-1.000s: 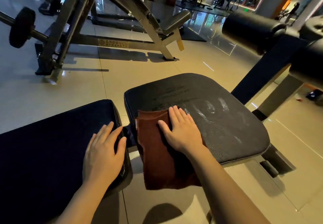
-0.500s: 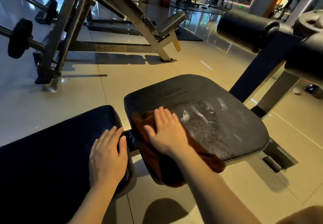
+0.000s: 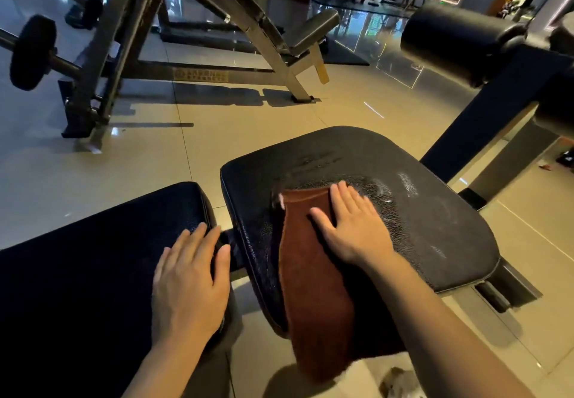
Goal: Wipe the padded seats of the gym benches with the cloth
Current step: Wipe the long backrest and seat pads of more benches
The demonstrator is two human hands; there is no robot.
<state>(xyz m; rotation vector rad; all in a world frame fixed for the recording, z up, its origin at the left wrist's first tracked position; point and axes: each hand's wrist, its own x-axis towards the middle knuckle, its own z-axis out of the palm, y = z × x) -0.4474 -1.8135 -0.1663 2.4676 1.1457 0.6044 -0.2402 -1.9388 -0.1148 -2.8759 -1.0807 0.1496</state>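
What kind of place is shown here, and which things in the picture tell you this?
Most likely a gym. A barbell with a weight plate sits on a metal rack, the right hand presses a brown cloth on a padded bench seat, and a roller pad is mounted beside it.

rust-brown cloth (image 3: 313, 279), black seemingly pebbled seat (image 3: 435, 217)

Black padded seat (image 3: 419, 211), brown cloth (image 3: 310, 273) draped over its near edge, streaked surface, tiled floor (image 3: 155, 155) beneath
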